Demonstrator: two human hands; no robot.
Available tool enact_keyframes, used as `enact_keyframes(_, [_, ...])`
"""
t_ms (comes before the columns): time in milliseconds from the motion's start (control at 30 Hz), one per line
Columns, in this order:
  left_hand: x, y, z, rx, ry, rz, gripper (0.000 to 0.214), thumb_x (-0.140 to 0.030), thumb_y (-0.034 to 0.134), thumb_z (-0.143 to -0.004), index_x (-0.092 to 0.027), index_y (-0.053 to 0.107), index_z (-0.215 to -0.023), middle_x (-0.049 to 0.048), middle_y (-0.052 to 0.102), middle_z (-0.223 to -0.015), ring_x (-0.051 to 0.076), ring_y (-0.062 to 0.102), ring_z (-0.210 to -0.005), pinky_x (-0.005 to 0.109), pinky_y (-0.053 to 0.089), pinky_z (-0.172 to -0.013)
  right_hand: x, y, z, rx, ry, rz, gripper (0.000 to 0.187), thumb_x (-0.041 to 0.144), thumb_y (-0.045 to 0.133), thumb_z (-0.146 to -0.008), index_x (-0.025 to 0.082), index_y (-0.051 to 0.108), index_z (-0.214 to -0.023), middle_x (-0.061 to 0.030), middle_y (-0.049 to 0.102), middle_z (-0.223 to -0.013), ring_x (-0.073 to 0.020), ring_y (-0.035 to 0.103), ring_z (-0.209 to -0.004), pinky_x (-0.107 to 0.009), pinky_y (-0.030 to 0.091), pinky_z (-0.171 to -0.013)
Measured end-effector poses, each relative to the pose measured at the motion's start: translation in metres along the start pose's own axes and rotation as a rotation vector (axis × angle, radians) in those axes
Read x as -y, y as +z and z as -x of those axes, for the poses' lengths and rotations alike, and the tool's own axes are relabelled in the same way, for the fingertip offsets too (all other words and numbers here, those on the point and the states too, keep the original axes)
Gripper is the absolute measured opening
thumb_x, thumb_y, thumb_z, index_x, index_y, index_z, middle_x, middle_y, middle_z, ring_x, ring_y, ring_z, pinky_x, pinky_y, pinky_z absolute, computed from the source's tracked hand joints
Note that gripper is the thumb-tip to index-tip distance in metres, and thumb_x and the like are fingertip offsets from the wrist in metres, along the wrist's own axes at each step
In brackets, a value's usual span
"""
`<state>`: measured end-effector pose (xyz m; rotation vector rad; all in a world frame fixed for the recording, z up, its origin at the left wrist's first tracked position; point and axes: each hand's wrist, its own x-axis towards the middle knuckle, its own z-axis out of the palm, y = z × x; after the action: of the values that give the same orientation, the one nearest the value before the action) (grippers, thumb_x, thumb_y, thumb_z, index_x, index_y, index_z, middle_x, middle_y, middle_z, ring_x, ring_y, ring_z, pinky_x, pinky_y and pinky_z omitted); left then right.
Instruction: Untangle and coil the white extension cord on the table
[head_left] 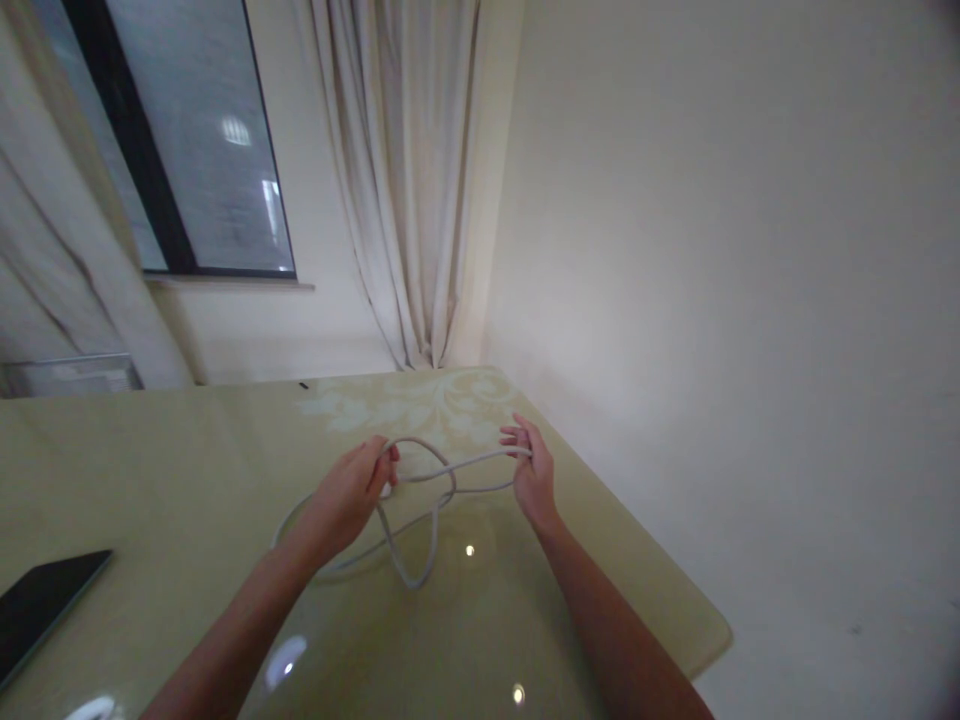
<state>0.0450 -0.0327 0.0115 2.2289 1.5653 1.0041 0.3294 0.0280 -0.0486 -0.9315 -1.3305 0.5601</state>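
Observation:
A pale grey cable (480, 459) is strung between my two hands over the table, its loose loops crossing one another. My left hand (349, 500) is closed, pinching the cable near a small white piece that may be its plug, mostly hidden by the fingers. To the right, my right hand (534, 475) has a bend of the cable hooked round it, between thumb and palm, with its fingertips somewhat apart. One hanging loop dips below the hands, and another stretch of cable passes behind my left wrist.
The glossy yellow-green table (187, 480) has a pale floral pattern at its far corner. A dark flat device (52, 605) lies at the left edge. A tiny black object (303, 385) sits by the back edge. A wall (712, 300) borders the right side; curtains (409, 180) hang behind.

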Motion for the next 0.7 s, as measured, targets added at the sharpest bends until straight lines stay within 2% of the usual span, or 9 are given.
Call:
enact_keyframes(67, [0.018,0.000,-0.003,0.029,-0.065,0.100,0.037,-0.046,0.028,-0.104,-0.025,0.055,-0.093,0.0044,0.072,-0.084,0.023,0.068,-0.080,0.037,0.053,-0.079,-0.011,-0.010,-0.012,-0.144,0.200,-0.076,0.041,0.042,0.051,-0.095,0.017,0.066,-0.123,-0.0098,0.076,-0.095,-0.0210,0.069,-0.080,-0.038,0.058,-0.075])
enact_keyframes(133, [0.031,0.007,-0.005,0.021,-0.089,0.179,0.038,-0.049,0.028,-0.104,-0.025,0.056,-0.093,0.0054,0.074,-0.090,0.023,0.071,-0.087,0.037,0.054,-0.083,-0.014,-0.014,-0.017,-0.198,0.250,-0.029,0.038,0.042,0.057,-0.090,0.015,0.067,-0.116,-0.0096,0.075,-0.091,-0.0214,0.068,-0.079,-0.037,0.056,-0.074])
enact_keyframes(200, [0.040,0.018,-0.006,-0.007,-0.116,0.185,0.034,-0.045,0.030,-0.103,-0.024,0.055,-0.096,0.0075,0.075,-0.099,0.023,0.071,-0.095,0.037,0.054,-0.088,-0.008,-0.013,-0.015,-0.220,0.126,0.098,0.039,0.038,0.063,-0.085,0.016,0.066,-0.118,-0.0099,0.074,-0.098,-0.0215,0.067,-0.082,-0.038,0.055,-0.078])
enact_keyframes(300, [0.051,0.033,-0.003,0.007,-0.225,-0.027,0.025,-0.036,0.036,-0.099,-0.022,0.055,-0.105,0.0098,0.074,-0.103,0.024,0.071,-0.095,0.036,0.053,-0.086,0.010,-0.004,-0.005,-0.195,-0.108,0.224,0.040,0.034,0.067,-0.087,0.019,0.065,-0.124,-0.0076,0.072,-0.102,-0.0194,0.065,-0.082,-0.037,0.054,-0.081])
enact_keyframes(400, [0.060,0.041,0.004,0.007,-0.331,-0.216,0.025,-0.032,0.042,-0.096,-0.018,0.058,-0.109,0.0164,0.072,-0.111,0.030,0.069,-0.107,0.044,0.049,-0.095,0.022,0.004,0.004,0.005,-0.115,0.176,0.027,0.041,0.069,-0.090,0.021,0.072,-0.109,-0.0009,0.067,-0.077,-0.0154,0.058,-0.063,-0.030,0.050,-0.065])
enact_keyframes(467, [0.064,0.043,0.009,-0.020,-0.357,-0.242,0.026,-0.029,0.045,-0.094,-0.017,0.060,-0.110,0.0201,0.069,-0.119,0.035,0.063,-0.120,0.049,0.046,-0.101,0.020,0.005,0.003,0.072,-0.005,0.082,0.032,0.051,0.066,-0.092,0.020,0.074,-0.092,0.0023,0.058,-0.061,-0.0133,0.051,-0.054,-0.027,0.042,-0.054])
enact_keyframes(500, [0.066,0.043,0.010,-0.030,-0.360,-0.243,0.026,-0.027,0.046,-0.092,-0.017,0.061,-0.111,0.0206,0.067,-0.124,0.035,0.060,-0.124,0.050,0.044,-0.104,0.016,0.005,0.001,0.031,0.091,0.012,0.037,0.055,0.065,-0.091,0.019,0.074,-0.086,0.0034,0.053,-0.056,-0.0124,0.047,-0.050,-0.025,0.037,-0.050])
enact_keyframes(633, [0.068,0.041,0.011,-0.059,-0.356,-0.182,0.024,-0.020,0.046,-0.090,-0.018,0.061,-0.108,0.0194,0.064,-0.127,0.035,0.054,-0.129,0.052,0.039,-0.109,-0.009,-0.005,-0.015,-0.332,0.499,-0.247,0.042,0.059,0.069,-0.084,0.019,0.062,-0.072,0.0076,0.045,-0.050,-0.0073,0.033,-0.041,-0.021,0.022,-0.041])
enact_keyframes(700, [0.068,0.039,0.007,-0.077,-0.360,-0.113,0.019,-0.020,0.047,-0.089,-0.019,0.061,-0.103,0.0192,0.065,-0.122,0.037,0.054,-0.126,0.055,0.039,-0.109,-0.020,-0.011,-0.021,-0.397,0.590,-0.280,0.043,0.057,0.071,-0.081,0.021,0.054,-0.068,0.0089,0.044,-0.048,-0.0057,0.029,-0.037,-0.020,0.021,-0.039])
